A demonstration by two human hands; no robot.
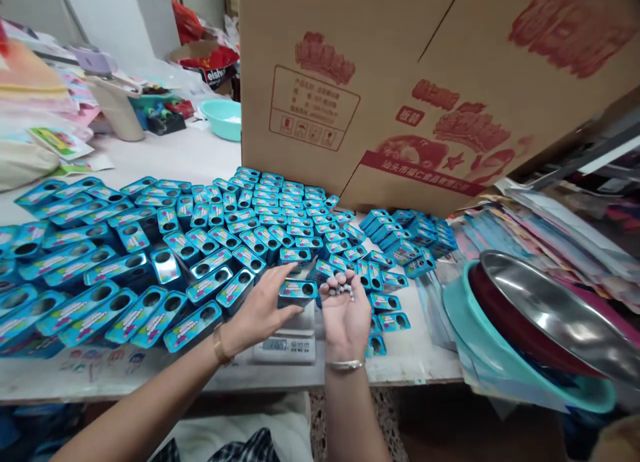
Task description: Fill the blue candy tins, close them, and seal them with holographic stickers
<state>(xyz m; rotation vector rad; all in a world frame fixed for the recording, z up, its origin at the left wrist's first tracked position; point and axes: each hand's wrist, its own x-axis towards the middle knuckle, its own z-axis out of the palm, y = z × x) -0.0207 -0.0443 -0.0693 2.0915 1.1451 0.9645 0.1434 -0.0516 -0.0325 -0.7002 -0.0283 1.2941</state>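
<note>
from my end the bench [215, 380] is the biggest thing, a pale, smooth top whose near edge runs just in front of the white scale [287, 349], which i take as my landmark. behind the scale, reaching off to its right, stands a large carton [310, 172] of plain brown card with red print. blue tins [209, 285] crowd the bench left of, behind and right of the scale, so i'd favour short, tidy moves over any sweep; they are slim, glossy, tin-looking boxes with rounded corners, most showing a dark round hole at one end of a printed top. well to the right of the scale, a shiny oval steel basin [545, 315] lies tilted over a teal plastic basin [456, 309]. at the scale's left rear is the left hand [263, 305], thumb and forefinger apart, one on the near and one on the far side of a single tin [295, 289]; that tin is over the scale's rear, though whether it rests there, or whether the fingers press on it, i cannot tell. a light, even grip on its long flat sides should keep it from tipping. just right of the scale, the right hand [346, 315] is palm up, fingers together and curled into a shallow cup round some pale pellets [345, 289]. these look small, roundish and likely to roll, so i'd keep that palm level and the curl snug.
</note>
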